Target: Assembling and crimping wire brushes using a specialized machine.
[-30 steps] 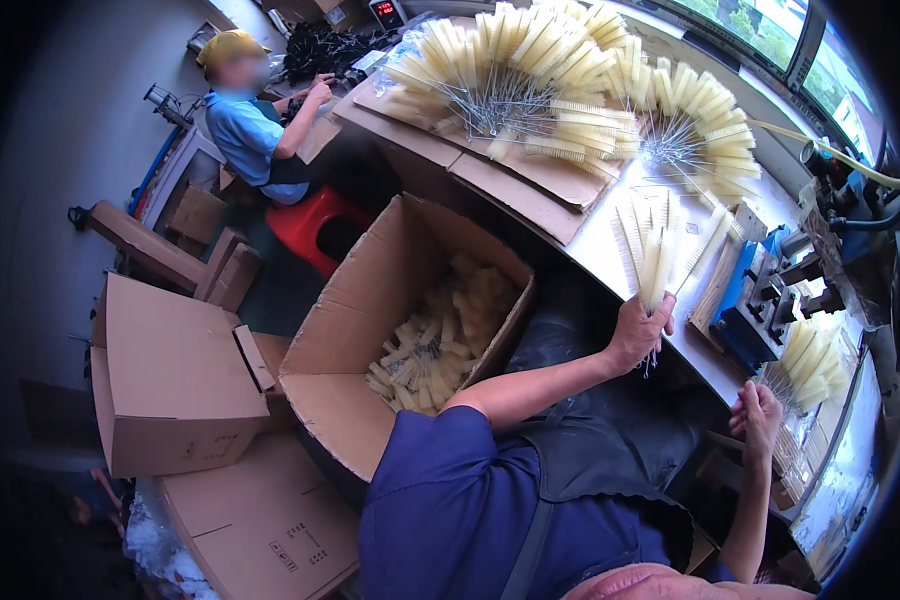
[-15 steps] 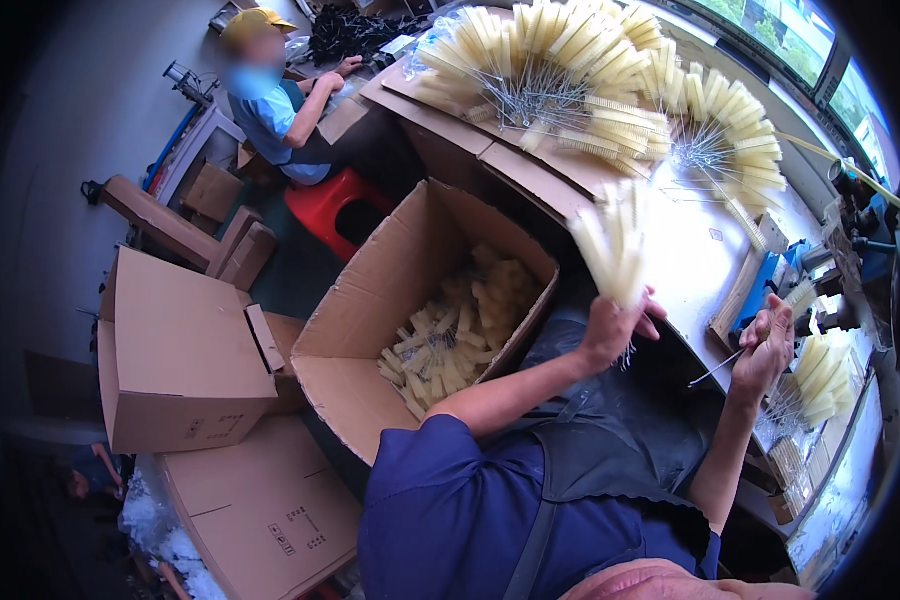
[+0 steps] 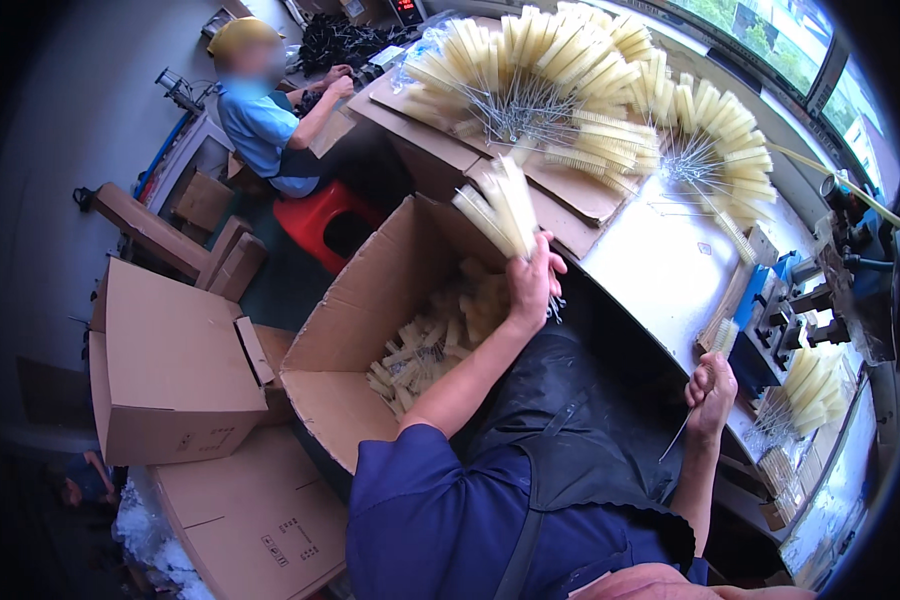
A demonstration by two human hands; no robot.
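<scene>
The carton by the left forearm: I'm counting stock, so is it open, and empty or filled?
The carton is open and partly filled: no flap covers its top, and pale brushes lie inside, below its rim.

Your brush bundle (image 3: 498, 210): matt bristles, plastic-looking, thin shiny metal wire stems. Your 1 separate brush (image 3: 725, 338): same materials. Worktop (image 3: 660, 275): smooth, glossy, catching glare. Brush heaps (image 3: 532, 45) along its window-side edge: matt bristles, bare metal wire. Flat sheets (image 3: 575, 192) under 1 heap: matt cardboard. Your apron (image 3: 590, 470): creased, faintly shiny. Your shirt (image 3: 440, 500): matt cloth. Open carton (image 3: 345, 285): matt cardboard. Stool (image 3: 307, 217): smooth glossy plastic.
</scene>
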